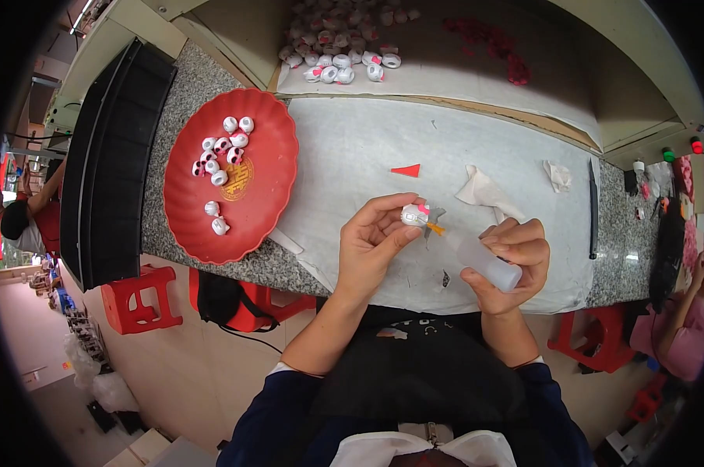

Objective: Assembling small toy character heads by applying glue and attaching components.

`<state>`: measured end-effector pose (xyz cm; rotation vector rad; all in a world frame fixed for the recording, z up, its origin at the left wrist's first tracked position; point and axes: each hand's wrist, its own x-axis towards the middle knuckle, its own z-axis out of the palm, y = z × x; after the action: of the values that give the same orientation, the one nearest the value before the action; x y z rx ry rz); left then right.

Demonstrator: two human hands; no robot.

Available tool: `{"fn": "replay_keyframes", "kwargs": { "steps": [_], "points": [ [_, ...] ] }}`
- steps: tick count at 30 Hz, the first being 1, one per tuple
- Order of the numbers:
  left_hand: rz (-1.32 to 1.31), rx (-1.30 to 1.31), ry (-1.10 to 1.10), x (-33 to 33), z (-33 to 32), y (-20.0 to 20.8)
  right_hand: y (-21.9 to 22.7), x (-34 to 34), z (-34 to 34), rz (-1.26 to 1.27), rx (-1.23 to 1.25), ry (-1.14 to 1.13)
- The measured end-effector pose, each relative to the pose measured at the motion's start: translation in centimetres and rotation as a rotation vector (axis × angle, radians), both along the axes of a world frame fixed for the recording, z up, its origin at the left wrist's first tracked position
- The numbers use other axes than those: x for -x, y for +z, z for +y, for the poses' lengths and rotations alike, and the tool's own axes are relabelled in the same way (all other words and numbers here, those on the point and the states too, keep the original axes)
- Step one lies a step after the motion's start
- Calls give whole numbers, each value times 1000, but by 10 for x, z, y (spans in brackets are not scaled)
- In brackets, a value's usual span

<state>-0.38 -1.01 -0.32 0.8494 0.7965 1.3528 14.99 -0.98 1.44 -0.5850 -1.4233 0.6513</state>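
Note:
My left hand (370, 247) pinches a small white figurine head (414, 215) with a pink bow between thumb and fingers. In my right hand (523, 261) is a translucent squeeze bottle (489, 265), tilted so that its orange nozzle tip (436, 229) is at the right side of the head; whether it touches cannot be told. A red cone-shaped cap (406, 170) lies on the white paper beyond my hands. On the left, a red scalloped plate (182, 187) carries several small white heads (218, 177), some with dark and pink parts.
White paper (332, 148) covers the granite worktop. Crumpled tissues (484, 191) and a black pen-like tool (593, 210) lie to the right. Many white heads (340, 66) and pink pieces (515, 68) fill the shelf ahead. A black tray (114, 163) stands left; a person (679, 335) sits at right.

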Motion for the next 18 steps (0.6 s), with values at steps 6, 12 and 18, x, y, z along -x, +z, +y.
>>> {"fn": "replay_keyframes", "kwargs": {
  "steps": [6,12,18],
  "points": [
    [73,-44,-10,0,-1,-1,1,0,-1,-8,-2,-6],
    [251,-167,51,-2,-1,-6,0,3,0,-24,6,-8],
    [290,-163,75,-1,1,-5,2,0,1,-41,20,52]
  ]
}}
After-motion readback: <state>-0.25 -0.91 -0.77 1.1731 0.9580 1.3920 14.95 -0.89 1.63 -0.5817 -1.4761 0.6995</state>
